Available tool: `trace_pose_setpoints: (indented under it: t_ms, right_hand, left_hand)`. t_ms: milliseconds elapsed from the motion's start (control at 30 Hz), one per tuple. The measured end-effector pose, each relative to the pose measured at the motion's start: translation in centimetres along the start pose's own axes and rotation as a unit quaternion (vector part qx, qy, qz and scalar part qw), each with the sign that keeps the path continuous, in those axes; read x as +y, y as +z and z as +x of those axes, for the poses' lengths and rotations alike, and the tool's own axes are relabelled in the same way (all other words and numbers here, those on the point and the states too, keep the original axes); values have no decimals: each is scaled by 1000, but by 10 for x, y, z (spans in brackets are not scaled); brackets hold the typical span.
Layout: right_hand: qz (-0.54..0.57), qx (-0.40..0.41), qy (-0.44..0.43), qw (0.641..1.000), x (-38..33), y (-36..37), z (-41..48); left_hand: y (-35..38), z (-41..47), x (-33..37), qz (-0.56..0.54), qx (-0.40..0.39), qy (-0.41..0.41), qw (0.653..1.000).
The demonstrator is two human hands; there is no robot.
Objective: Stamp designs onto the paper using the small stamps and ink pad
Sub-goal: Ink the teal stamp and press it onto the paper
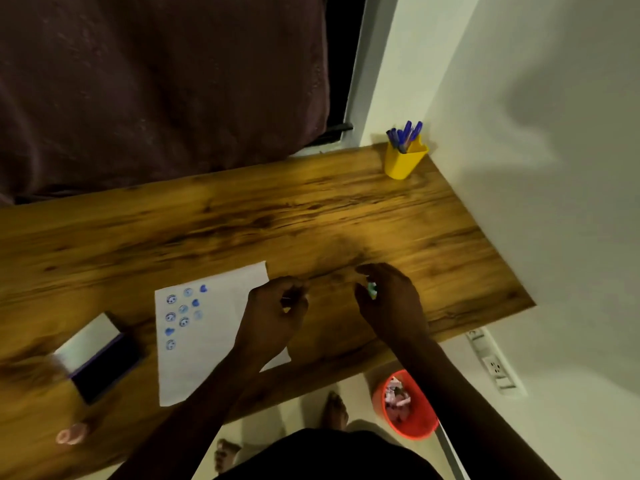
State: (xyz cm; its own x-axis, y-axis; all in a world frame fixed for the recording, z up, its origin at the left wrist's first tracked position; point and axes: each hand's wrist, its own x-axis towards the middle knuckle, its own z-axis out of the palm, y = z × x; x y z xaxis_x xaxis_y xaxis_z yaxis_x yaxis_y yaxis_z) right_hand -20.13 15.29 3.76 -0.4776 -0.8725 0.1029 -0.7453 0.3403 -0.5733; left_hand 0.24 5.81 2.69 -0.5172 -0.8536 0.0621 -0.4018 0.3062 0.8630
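A white paper lies on the wooden table, with several blue stamped faces and hearts in its upper left part. An open ink pad with a dark pad and raised white lid sits left of the paper. A pink stamp lies on its side near the table's front left edge. My right hand hovers right of the paper, its fingers curled around a small green stamp. My left hand is over the paper's right edge, fingers pinched; something small may be in them, but blur hides it.
A yellow cup of blue pens stands at the table's far right corner by the white wall. A dark curtain hangs behind the table. Below the table's front edge are an orange bin, a wall socket strip and bare feet.
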Motion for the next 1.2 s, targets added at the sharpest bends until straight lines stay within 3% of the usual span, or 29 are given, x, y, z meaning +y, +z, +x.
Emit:
trace_pose_setpoints:
  t_ms: [167, 633, 867, 1033, 1200]
  right_hand:
    - [-80, -41, 14, 996, 32, -6, 8]
    - [-72, -85, 26, 993, 53, 4, 25]
    - [120, -45, 32, 991, 20, 1, 36]
    - [271, -103, 55, 956, -14, -1, 38]
    - [299, -162, 44, 939, -34, 2, 36]
  left_hand:
    - [25, 11, 6, 4, -13, -2, 1000]
    - [36, 17, 8, -17, -5, -21, 1000]
    - [29, 18, 8, -58, -11, 0, 998]
    - [14, 19, 17, -99, -19, 9, 995]
    - [0, 13, 7, -125, 10, -2, 992]
